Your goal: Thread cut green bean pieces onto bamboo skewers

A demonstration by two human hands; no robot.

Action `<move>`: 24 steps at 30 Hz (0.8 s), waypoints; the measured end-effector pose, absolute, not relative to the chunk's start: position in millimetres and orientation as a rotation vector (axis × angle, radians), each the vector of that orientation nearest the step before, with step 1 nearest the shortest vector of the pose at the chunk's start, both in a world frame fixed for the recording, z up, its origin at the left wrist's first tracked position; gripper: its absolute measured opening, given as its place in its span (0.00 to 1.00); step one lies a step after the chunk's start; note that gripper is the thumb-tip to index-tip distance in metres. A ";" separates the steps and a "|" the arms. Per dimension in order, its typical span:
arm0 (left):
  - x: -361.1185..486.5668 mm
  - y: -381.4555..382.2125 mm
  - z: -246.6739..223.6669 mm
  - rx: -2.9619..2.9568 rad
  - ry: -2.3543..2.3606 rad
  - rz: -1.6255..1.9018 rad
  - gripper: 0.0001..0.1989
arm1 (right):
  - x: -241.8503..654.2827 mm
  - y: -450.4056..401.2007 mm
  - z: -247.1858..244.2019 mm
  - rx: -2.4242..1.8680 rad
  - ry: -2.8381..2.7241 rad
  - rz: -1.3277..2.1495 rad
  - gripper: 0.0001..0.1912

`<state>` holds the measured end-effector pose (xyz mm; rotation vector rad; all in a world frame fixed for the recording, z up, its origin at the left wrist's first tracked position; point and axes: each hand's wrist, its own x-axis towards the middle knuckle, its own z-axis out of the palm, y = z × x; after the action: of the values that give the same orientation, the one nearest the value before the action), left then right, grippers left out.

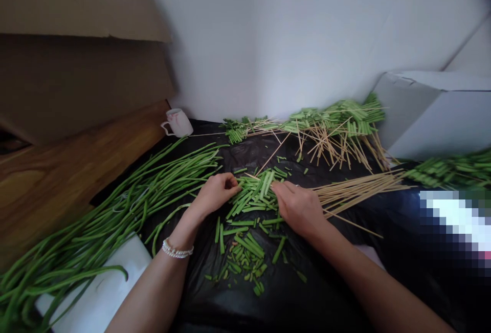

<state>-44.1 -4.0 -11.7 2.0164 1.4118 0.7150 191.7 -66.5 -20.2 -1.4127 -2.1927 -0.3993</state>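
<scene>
A pile of cut long bean pieces (pixel 249 197) lies on the black plastic sheet between my hands. My right hand (pixel 301 207), a ring on one finger, is closed at the pile's right side around a skewer, mostly hidden, with several bean pieces (pixel 266 183) side by side on it. The pale tip of a skewer (pixel 251 175) pokes out to their left. At the left edge of the pile, my left hand (pixel 218 191) has thumb and fingertips pinched together. Whatever is between those fingertips is too small to make out.
Whole long beans (pixel 153 190) spread at left, partly over a white board (pixel 126 266). Bare skewers (pixel 360 190) lie right; loaded bean skewers (pixel 341 118) are heaped behind. A mug (pixel 178 122), a cardboard box (pixel 84 67) and a white box (pixel 433 113) stand around. Short scraps (pixel 247 264) lie in front.
</scene>
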 end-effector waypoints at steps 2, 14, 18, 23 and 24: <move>-41.0 -3.4 -7.9 1.970 1.433 0.823 0.10 | 191.7 -66.5 -20.0 -1.411 -2.191 -0.411 0.12; -31.9 -8.5 3.9 0.918 0.868 0.921 0.15 | 190.9 -67.7 -18.2 -1.407 -2.196 -0.398 0.12; -29.8 -9.1 3.1 0.880 0.903 0.954 0.14 | 190.2 -68.1 -17.5 -1.393 -2.194 -0.394 0.13; -29.4 -8.6 1.8 0.880 0.920 0.959 0.14 | 189.4 -68.7 -16.4 -1.399 -2.200 -0.392 0.13; -29.5 -8.5 1.9 0.881 0.923 0.960 0.14 | 189.3 -68.8 -16.3 -1.398 -2.200 -0.391 0.13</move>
<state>-29.5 -8.5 1.9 0.8807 0.9228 0.9596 189.3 -68.8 -16.3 -1.3983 -2.2004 -0.3912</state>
